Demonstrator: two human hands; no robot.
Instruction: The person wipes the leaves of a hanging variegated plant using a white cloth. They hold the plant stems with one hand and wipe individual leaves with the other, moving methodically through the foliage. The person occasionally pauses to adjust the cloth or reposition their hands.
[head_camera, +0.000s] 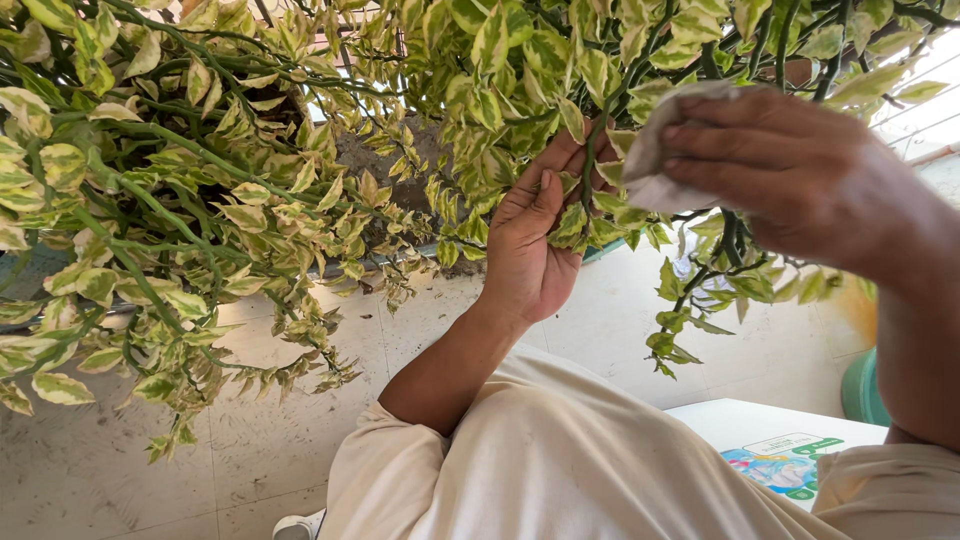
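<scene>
- Nearest the camera: pale shirt (560, 460) fills the bottom of the view; a white box (770, 440) with a coloured label lies just right of it, on the tiled floor (110, 470).
- Right hand (790, 180) sits higher and closer to the lens, fingers closed on a wad of white cloth (660, 150), pressed against the leaves.
- Left hand (535, 235) is a bit further in, palm up, fingers curled loosely around a green stem (600, 150) with leaves; a grip, not a clamp.
- Stem runs roughly vertical, down from the canopy between the two hands; cloth lies just right of it, touching the foliage.
- Furthest: variegated plant (200, 180) spreads across the top and left.
</scene>
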